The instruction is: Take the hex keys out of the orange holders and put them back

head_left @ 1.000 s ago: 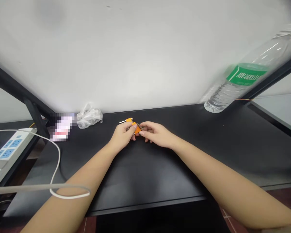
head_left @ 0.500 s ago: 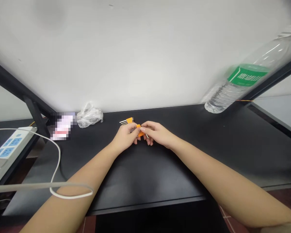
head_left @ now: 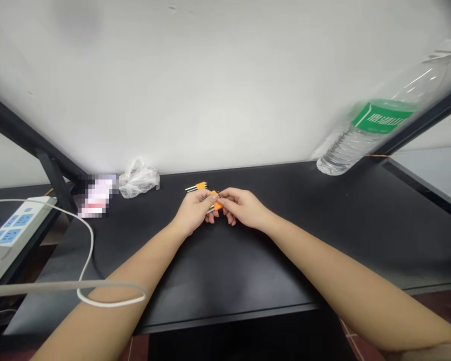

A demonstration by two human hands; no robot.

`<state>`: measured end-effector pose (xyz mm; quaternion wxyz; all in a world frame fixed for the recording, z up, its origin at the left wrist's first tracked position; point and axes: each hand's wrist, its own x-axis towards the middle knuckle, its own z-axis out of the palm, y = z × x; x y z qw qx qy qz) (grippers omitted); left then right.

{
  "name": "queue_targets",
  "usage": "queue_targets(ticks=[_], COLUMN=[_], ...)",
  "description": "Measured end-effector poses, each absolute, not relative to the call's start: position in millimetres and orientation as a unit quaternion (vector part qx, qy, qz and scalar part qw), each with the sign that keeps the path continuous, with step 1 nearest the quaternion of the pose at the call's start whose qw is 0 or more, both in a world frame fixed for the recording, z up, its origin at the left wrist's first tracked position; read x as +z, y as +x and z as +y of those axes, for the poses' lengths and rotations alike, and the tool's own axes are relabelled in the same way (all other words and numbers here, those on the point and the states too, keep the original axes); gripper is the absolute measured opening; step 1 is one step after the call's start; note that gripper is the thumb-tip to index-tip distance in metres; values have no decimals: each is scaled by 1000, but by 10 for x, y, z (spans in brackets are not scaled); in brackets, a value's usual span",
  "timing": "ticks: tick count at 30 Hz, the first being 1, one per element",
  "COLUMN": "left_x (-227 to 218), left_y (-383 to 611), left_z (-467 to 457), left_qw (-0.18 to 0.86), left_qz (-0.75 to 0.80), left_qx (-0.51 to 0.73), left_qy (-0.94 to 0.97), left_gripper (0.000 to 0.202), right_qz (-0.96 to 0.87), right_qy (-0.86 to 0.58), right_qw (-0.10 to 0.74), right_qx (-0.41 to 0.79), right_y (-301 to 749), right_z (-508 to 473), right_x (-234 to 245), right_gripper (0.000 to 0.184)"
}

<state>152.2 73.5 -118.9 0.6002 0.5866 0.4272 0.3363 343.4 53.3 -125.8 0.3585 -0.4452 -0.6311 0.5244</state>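
Over the middle of the black tabletop [head_left: 225,271], my left hand [head_left: 193,211] and my right hand [head_left: 244,205] meet, fingers closed in a pinch. Between them they hold an orange-banded bundle of thin sticks [head_left: 217,205]; pale stick ends show beneath my left thumb. The fingers cover much of it, so its exact kind is unclear. Just behind my left hand lies another orange-banded bundle of thin dark and silvery sticks [head_left: 200,186], its ends pointing left.
A crumpled clear plastic bag [head_left: 140,180] lies against the wall, beside a blurred-out pink item [head_left: 99,195]. At the right rear stands a water bottle with a green label [head_left: 383,116]. A power strip [head_left: 20,225] and a white cable [head_left: 92,240] are on the left.
The held bundle has turned between my fingers: its pale ends, which stuck out at lower right, now show at lower left. Both hands stay in nearly the same place.
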Motion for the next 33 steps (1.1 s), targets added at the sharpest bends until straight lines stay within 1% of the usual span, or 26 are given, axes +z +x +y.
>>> queue_targets(ticks=[4, 10, 14, 18, 25, 30, 33], left_x=[-1184, -1189, -1191, -1189, -1184, -1177, -1186], left_y=[1522, 1511, 1502, 1492, 1491, 1484, 1475], left_z=[731, 741, 752, 753, 745, 748, 749], left_qw=[582, 582, 586, 583, 591, 598, 594], left_qz=[437, 445, 444, 441, 427, 423, 423], left_qx=[333, 341, 342, 338, 329, 316, 301], left_qy=[600, 589, 585, 593, 600, 603, 615], left_gripper=[38, 37, 37, 37, 36, 37, 38], right_qz=[-616, -538, -515, -518, -526, -512, -519], right_qy=[-444, -403, -378, -393, -384, -419, -425], right_qw=[370, 374, 362, 335, 284, 332, 334], right_qx=[535, 639, 679, 682, 704, 672, 662], right_y=[3426, 3471, 3516, 3560, 3605, 3568, 3542], right_z=[538, 591, 601, 607, 588, 588, 599], right_x=[-1273, -1275, -1249, -1236, -1173, -1203, -1233], right_gripper=[34, 36, 34, 28, 37, 39, 38])
